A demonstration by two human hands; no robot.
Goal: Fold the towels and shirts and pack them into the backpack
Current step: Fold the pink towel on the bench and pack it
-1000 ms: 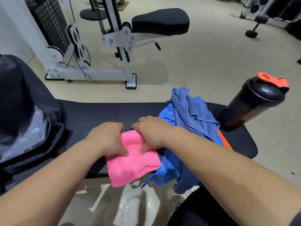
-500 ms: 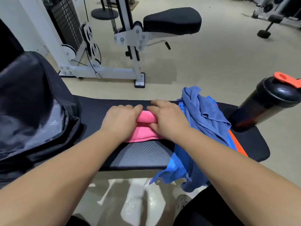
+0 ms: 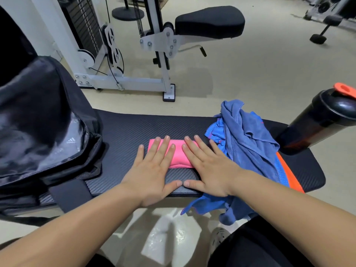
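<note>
Pink towel [image 3: 178,159]: folded, flat under left hand [image 3: 152,172] and right hand [image 3: 211,170]. Blue clothes [image 3: 248,143]: crumpled, rightward. Black backpack [image 3: 38,122]: leftward.

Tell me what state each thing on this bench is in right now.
Small pink towel: folded, lying flat on the black padded bench.
Left hand: open, fingers pressing the towel.
Right hand: open, fingers pressing the towel.
Pile of blue clothes: crumpled, unfolded, hanging over the bench edge.
Black backpack: on the bench's left end.
Black shaker bottle with orange cap: standing, lid on.

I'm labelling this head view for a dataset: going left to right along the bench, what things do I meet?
First the black backpack → pink towel → heap of blue clothes → black shaker bottle.
</note>
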